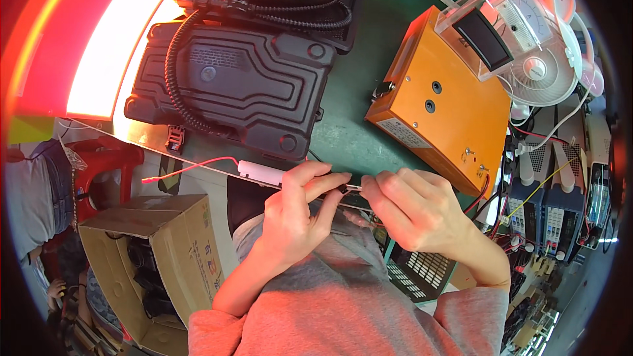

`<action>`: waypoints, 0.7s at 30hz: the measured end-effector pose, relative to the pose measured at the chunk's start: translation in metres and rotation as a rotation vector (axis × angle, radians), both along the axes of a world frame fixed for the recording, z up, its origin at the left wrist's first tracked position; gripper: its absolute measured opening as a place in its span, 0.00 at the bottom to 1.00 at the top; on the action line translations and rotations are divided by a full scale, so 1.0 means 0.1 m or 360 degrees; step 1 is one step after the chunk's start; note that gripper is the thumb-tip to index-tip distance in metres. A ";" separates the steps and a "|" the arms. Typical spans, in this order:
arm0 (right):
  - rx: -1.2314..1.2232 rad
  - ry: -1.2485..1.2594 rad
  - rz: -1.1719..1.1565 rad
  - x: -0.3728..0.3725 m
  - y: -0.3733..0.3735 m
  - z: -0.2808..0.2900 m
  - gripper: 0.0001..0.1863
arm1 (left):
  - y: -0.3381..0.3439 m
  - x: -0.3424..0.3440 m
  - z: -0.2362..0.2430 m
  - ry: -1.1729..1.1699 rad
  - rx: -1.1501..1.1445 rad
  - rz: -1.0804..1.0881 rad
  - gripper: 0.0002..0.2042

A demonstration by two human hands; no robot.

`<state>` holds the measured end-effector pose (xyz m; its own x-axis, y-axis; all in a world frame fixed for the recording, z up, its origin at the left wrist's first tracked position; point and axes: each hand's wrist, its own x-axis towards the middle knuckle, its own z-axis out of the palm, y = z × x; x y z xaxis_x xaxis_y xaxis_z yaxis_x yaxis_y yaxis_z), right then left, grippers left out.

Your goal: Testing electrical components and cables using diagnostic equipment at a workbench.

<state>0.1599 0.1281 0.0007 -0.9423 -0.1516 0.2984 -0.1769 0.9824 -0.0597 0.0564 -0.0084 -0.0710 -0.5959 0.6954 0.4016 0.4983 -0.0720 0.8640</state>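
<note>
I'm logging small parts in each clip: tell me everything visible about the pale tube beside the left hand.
The pale tube is a smooth cylinder, pinkish-white and plastic-looking. It appears to lie sideways along the near edge of the green tabletop, its right end slightly lower in the picture. A thin red wire runs from its left end and trails left. Its right end reaches the left hand; whether they touch is unclear.

Near the front edge of the green bench [349,102], a black ribbed case [231,86] lies left of an orange switch box [455,118], with a cardboard carton [198,250] and red stool [119,158] off that edge.
</note>
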 end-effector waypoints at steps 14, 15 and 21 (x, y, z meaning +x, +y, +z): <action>0.0264 -0.0135 0.0214 -0.09 0.02 0.15 0.07 | 0.03 -0.07 0.07 0.0131 -0.0017 -0.0091 0.17; 0.0293 -0.0173 0.0238 -0.09 0.02 0.16 0.08 | 0.03 -0.07 0.07 0.0130 -0.0018 -0.0085 0.17; 0.0365 -0.0342 0.0315 -0.10 0.00 0.24 0.13 | 0.02 -0.07 0.13 0.0009 -0.0079 -0.0150 0.15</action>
